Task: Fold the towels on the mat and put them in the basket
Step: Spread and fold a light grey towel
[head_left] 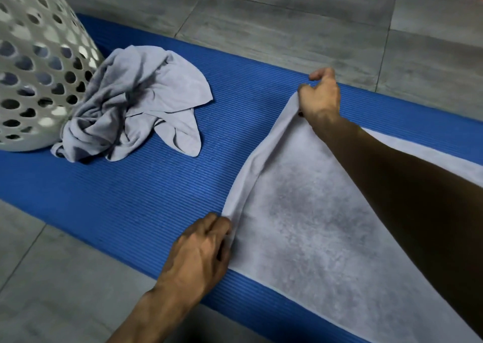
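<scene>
A pale grey towel [313, 225] lies spread flat on the blue ribbed mat [146, 199], filling the right half of the view. My left hand [201, 254] pinches its near left corner. My right hand [320, 94] pinches its far left corner, and the edge between them is lifted and taut. My right forearm crosses over the towel and hides part of it. A second grey towel [136, 102] lies crumpled on the mat at the left. It leans against the white perforated basket [34, 63], which stands at the upper left with cloth showing through its holes.
Grey floor tiles [287, 24] surround the mat on the far side and near left. A bare stretch of mat separates the crumpled towel from the spread one. A small orange object shows at the top right corner.
</scene>
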The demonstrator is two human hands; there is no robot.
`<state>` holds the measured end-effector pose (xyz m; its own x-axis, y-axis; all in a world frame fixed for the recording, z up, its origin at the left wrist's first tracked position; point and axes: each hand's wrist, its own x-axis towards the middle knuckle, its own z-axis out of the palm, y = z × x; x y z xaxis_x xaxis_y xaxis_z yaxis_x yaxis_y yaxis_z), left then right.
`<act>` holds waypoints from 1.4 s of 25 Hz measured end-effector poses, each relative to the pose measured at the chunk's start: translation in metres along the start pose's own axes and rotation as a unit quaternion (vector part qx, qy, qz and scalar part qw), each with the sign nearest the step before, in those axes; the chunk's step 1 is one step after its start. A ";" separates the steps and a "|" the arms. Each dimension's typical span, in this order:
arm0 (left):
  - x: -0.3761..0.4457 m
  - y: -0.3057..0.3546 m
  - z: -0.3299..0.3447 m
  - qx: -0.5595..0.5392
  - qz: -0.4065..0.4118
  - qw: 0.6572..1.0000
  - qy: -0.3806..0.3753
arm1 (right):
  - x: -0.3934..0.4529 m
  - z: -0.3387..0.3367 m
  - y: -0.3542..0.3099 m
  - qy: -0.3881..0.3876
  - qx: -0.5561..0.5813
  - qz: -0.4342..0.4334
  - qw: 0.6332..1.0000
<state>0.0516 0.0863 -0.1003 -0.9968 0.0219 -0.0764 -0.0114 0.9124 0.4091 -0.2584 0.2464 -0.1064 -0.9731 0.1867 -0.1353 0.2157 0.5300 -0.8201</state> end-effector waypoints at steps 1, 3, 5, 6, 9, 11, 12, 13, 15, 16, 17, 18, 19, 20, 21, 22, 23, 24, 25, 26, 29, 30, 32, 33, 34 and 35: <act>-0.001 0.005 0.003 -0.002 0.023 1.000 0.003 | 0.001 -0.008 0.005 0.016 0.008 0.022 1.000; -0.006 0.017 0.014 -0.019 0.083 0.996 0.005 | 0.004 -0.024 0.020 0.043 -0.008 0.065 0.997; -0.011 0.026 0.028 -0.016 0.145 0.989 -0.011 | 0.009 -0.036 0.035 0.048 -0.014 0.109 0.993; -0.013 0.028 0.036 -0.007 0.166 0.986 -0.030 | 0.009 -0.040 0.039 0.040 -0.014 0.127 0.991; -0.017 0.026 0.062 0.049 0.203 0.973 -0.094 | 0.012 -0.047 0.049 -0.022 0.018 0.159 0.987; -0.021 0.022 0.074 0.050 0.209 0.968 -0.126 | 0.014 -0.047 0.053 -0.069 0.037 0.132 0.988; -0.022 0.021 0.078 0.041 0.215 0.967 -0.130 | 0.013 -0.047 0.053 -0.088 0.035 0.116 0.989; -0.024 0.019 0.081 0.035 0.221 0.967 -0.125 | 0.012 -0.046 0.052 -0.106 0.019 0.092 0.990; -0.025 0.017 0.084 0.031 0.235 0.966 -0.104 | 0.012 -0.044 0.051 -0.143 -0.016 0.048 0.988; -0.025 0.017 0.083 0.030 0.244 0.966 -0.083 | 0.013 -0.044 0.050 -0.162 -0.024 0.034 0.986; -0.025 0.018 0.081 0.034 0.252 0.965 -0.061 | 0.013 -0.043 0.048 -0.177 -0.034 0.032 0.983; -0.025 0.018 0.081 0.039 0.258 0.964 -0.044 | 0.014 -0.042 0.047 -0.182 -0.037 0.038 0.982; -0.025 0.019 0.081 0.042 0.263 0.963 -0.027 | 0.015 -0.041 0.047 -0.181 -0.040 0.032 0.982; -0.026 0.019 0.081 0.042 0.267 0.963 -0.018 | 0.015 -0.041 0.046 -0.184 -0.050 0.024 0.981; -0.026 0.019 0.082 0.042 0.272 0.961 -0.016 | 0.016 -0.040 0.047 -0.185 -0.067 0.009 0.980; -0.026 0.018 0.081 0.043 0.276 0.960 -0.020 | 0.016 -0.039 0.048 -0.188 -0.090 -0.009 0.978; -0.026 0.018 0.079 0.042 0.281 0.958 -0.029 | 0.018 -0.037 0.052 -0.194 -0.113 -0.028 0.974; -0.025 0.018 0.076 0.036 0.285 0.957 -0.042 | 0.017 -0.036 0.054 -0.197 -0.138 -0.047 0.970; -0.024 0.019 0.073 0.022 0.283 0.957 -0.053 | 0.014 -0.035 0.056 -0.181 -0.173 -0.077 0.965; -0.022 0.021 0.069 0.002 0.276 0.959 -0.059 | 0.007 -0.036 0.058 -0.141 -0.223 -0.125 0.956; -0.005 0.022 0.074 -0.001 0.228 0.973 -0.045 | -0.030 -0.029 0.071 -0.048 -0.317 -0.311 0.895; 0.002 0.023 0.079 0.031 0.211 0.976 -0.033 | -0.048 -0.022 0.075 -0.066 -0.324 -0.354 0.875; 0.016 0.023 0.091 0.090 0.185 0.978 -0.037 | -0.073 -0.006 0.092 -0.131 -0.327 -0.388 0.852; 0.018 0.024 0.095 0.105 0.177 0.977 -0.051 | -0.079 0.001 0.100 -0.158 -0.338 -0.375 0.849; 0.019 0.024 0.097 0.113 0.175 0.976 -0.056 | -0.077 0.005 0.105 -0.169 -0.359 -0.357 0.846; 0.019 0.023 0.099 0.116 0.173 0.976 -0.057 | -0.069 0.008 0.108 -0.164 -0.379 -0.341 0.845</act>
<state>0.0402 0.1482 -0.1826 -0.9226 0.3783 -0.0756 0.3559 0.9102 0.2120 -0.1685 0.2836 -0.1898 -0.8358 -0.5485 -0.0240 -0.5341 0.8225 -0.1954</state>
